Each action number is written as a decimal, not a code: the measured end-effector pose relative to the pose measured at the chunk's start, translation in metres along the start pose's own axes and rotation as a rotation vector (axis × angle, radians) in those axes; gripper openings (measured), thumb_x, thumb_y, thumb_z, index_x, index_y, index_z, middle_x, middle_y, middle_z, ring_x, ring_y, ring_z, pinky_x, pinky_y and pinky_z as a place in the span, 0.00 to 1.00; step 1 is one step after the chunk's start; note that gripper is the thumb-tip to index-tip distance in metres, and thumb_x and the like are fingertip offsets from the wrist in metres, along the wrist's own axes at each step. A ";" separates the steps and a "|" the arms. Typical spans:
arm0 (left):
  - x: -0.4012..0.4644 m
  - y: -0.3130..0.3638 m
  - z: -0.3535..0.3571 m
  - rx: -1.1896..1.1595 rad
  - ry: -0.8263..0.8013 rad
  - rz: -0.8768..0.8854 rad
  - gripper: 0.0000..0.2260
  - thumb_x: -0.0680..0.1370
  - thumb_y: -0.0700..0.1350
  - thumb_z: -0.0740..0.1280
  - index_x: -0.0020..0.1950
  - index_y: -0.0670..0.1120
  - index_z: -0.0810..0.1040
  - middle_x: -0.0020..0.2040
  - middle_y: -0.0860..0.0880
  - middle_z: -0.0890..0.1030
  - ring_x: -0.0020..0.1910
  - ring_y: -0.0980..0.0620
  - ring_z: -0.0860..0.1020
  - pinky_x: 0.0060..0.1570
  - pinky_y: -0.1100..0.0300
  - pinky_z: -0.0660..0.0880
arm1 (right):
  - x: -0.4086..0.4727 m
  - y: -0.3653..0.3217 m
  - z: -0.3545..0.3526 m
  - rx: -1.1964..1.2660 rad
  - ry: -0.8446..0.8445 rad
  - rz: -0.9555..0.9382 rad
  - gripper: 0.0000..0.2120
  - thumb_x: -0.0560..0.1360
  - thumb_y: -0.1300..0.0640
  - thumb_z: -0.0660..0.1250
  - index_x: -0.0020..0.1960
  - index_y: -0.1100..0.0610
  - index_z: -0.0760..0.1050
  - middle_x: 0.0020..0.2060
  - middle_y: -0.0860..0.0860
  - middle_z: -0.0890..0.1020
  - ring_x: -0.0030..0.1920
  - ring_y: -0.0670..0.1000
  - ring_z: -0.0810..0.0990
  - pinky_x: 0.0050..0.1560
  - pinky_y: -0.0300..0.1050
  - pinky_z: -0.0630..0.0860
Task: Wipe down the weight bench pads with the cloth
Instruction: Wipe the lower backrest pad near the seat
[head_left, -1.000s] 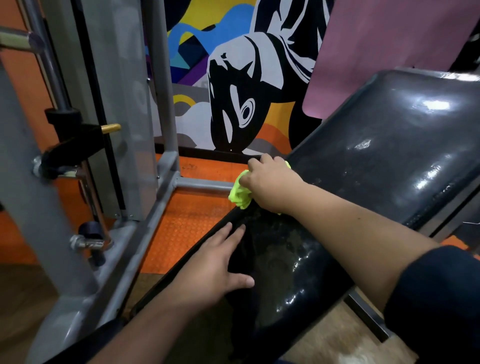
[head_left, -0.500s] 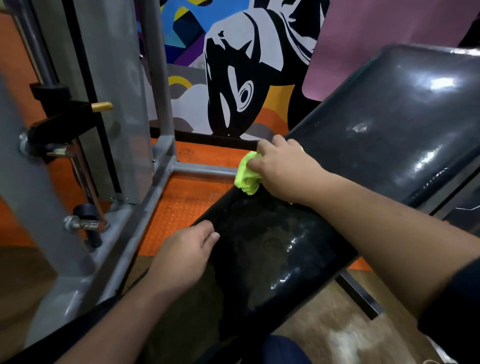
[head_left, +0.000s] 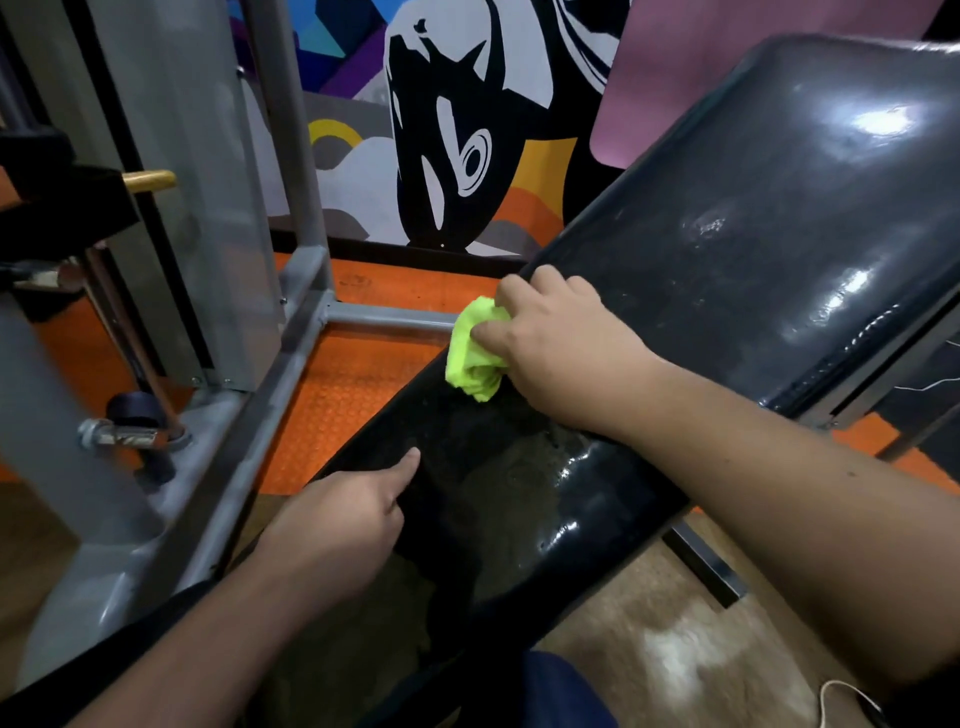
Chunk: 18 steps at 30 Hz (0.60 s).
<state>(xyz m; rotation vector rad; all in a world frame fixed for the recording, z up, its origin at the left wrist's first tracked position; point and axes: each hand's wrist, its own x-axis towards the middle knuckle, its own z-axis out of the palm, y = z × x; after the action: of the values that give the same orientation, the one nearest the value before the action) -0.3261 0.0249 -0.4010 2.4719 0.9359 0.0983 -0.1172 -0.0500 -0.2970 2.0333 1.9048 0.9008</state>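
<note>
Your two hands at the seat pad.
Your right hand grips the cloth at its far edge; your left hand rests on its near-left edge, index finger extended.

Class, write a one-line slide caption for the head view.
Right hand wipes the seat pad with a green cloth while the left hand rests at its edge.

Dim, glare on pad, perhaps motion-blurred

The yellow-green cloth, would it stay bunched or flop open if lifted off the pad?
Probably floppy: the cloth lies crumpled in soft folds under the right hand. Likely light, since fingers alone bunch it. It may slide easily on the glossy seat pad.
</note>
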 end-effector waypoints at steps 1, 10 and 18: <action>0.001 0.000 0.000 -0.006 -0.003 -0.008 0.29 0.82 0.44 0.55 0.80 0.65 0.54 0.35 0.51 0.75 0.36 0.54 0.75 0.37 0.54 0.71 | 0.002 -0.002 -0.002 -0.007 0.002 0.025 0.13 0.73 0.58 0.67 0.56 0.50 0.77 0.52 0.55 0.73 0.47 0.58 0.69 0.40 0.51 0.64; -0.002 0.006 0.000 -0.052 -0.056 -0.090 0.30 0.82 0.45 0.55 0.80 0.66 0.50 0.37 0.49 0.79 0.33 0.53 0.75 0.32 0.57 0.69 | -0.007 -0.011 -0.007 -0.015 -0.026 0.027 0.14 0.70 0.58 0.69 0.56 0.49 0.77 0.52 0.55 0.73 0.47 0.58 0.68 0.40 0.51 0.63; -0.002 0.009 0.000 -0.026 -0.069 -0.122 0.31 0.81 0.45 0.56 0.79 0.68 0.49 0.41 0.50 0.80 0.38 0.53 0.78 0.38 0.55 0.74 | -0.015 -0.011 -0.011 0.019 -0.030 0.009 0.16 0.71 0.57 0.69 0.58 0.49 0.76 0.54 0.54 0.71 0.49 0.58 0.68 0.42 0.51 0.61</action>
<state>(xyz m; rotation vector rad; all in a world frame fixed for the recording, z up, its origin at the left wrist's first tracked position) -0.3226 0.0181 -0.3968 2.3727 1.0466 -0.0153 -0.1324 -0.0656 -0.2986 2.0558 1.8968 0.8523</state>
